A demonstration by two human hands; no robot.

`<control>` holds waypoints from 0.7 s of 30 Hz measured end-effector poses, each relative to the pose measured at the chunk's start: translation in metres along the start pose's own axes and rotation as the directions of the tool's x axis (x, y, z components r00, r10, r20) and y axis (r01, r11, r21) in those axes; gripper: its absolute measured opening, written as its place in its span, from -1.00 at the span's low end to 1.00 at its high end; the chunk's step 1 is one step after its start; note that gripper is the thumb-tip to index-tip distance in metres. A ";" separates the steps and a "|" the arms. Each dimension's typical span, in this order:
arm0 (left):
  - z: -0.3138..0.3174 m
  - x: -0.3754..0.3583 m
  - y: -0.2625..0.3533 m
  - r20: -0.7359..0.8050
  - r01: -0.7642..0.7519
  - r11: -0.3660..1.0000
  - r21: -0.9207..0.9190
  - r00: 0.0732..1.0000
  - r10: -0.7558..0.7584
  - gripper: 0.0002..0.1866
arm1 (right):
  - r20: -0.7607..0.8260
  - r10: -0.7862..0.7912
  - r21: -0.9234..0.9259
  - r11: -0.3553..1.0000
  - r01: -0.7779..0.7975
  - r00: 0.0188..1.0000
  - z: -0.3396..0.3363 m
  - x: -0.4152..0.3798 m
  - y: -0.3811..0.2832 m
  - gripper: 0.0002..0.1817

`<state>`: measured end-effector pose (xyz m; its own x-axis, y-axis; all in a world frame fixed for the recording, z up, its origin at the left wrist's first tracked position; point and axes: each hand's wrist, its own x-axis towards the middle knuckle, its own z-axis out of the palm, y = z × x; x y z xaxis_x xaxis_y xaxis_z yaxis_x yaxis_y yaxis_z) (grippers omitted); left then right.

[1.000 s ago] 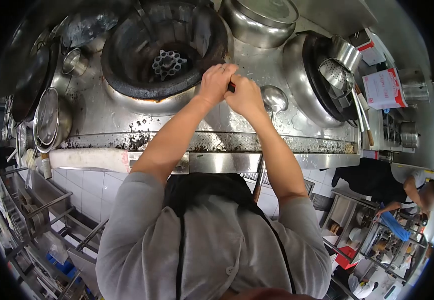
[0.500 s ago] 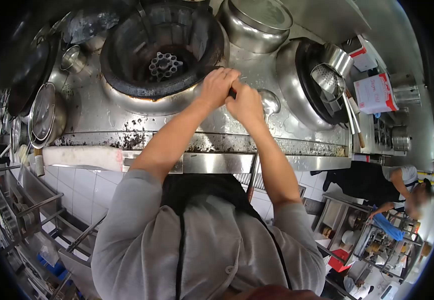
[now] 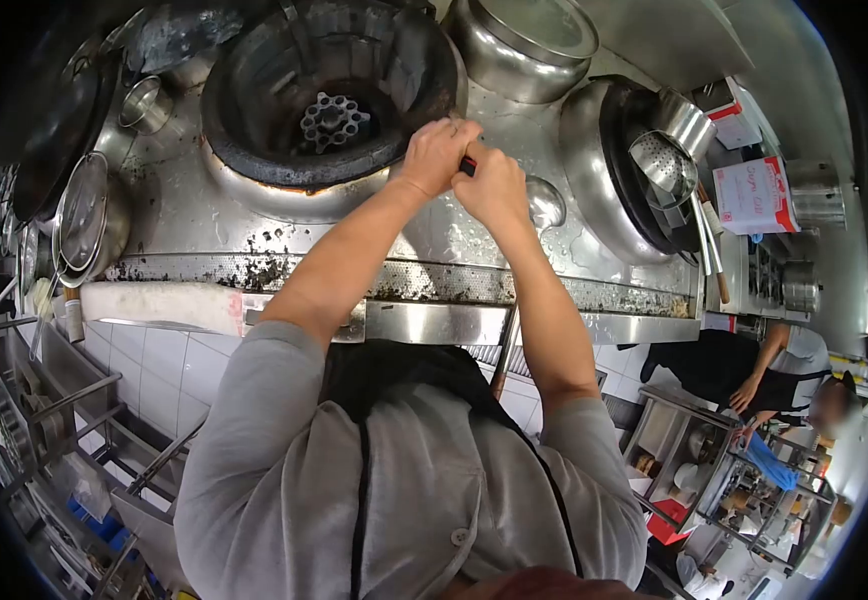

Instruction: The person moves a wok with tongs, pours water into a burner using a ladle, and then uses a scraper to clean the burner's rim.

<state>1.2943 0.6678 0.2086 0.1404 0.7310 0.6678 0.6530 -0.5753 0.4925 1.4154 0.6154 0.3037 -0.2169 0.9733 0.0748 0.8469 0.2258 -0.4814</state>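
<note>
Above the steel worktop (image 3: 344, 235), both hands meet just off the right rim of the blackened wok burner (image 3: 304, 175). My left hand (image 3: 438, 152) has its fingers curled, close against the other hand. My right hand (image 3: 494, 187) is wrapped round a small black object with a red part (image 3: 468, 164); most of it is hidden by the fingers, and I cannot tell its kind. Partly behind my right wrist lies a steel ladle (image 3: 547, 203), its handle running down past the front edge.
Right of the hands sits a wok (image 3: 614, 180) with a perforated skimmer (image 3: 664, 165) in it. A large steel pot (image 3: 529, 65) stands at the back, a small steel cup (image 3: 147, 105) and strainer (image 3: 84, 225) at left. A co-worker (image 3: 724, 365) is at far right.
The view has shifted slightly. My hands stay together, and more of the black and red object shows between them. The co-worker's arm has moved toward the shelf.
</note>
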 end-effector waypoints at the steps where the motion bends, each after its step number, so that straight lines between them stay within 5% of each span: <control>1: 0.003 -0.001 -0.002 -0.035 -0.015 1.000 -0.011 0.999 0.014 -0.66 | 0.009 -0.022 -0.014 1.000 0.023 1.000 -0.004 0.003 -0.001 -0.74; 10: 0.008 -0.016 0.010 -0.177 -0.036 0.999 -0.025 0.984 0.031 -0.67 | -0.039 -0.102 -0.134 0.986 0.096 0.994 0.000 -0.013 -0.005 -0.78; 21: -0.007 -0.018 0.008 -0.172 -0.042 0.996 -0.076 0.985 0.029 -0.73 | -0.072 -0.164 -0.168 0.974 0.150 0.984 0.004 -0.013 -0.011 -0.80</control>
<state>1.2921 0.6479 0.2046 0.0287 0.6401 0.7678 0.5879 -0.6320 0.5050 1.4071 0.6002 0.3046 -0.3177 0.9234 0.2153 0.8742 0.3732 -0.3107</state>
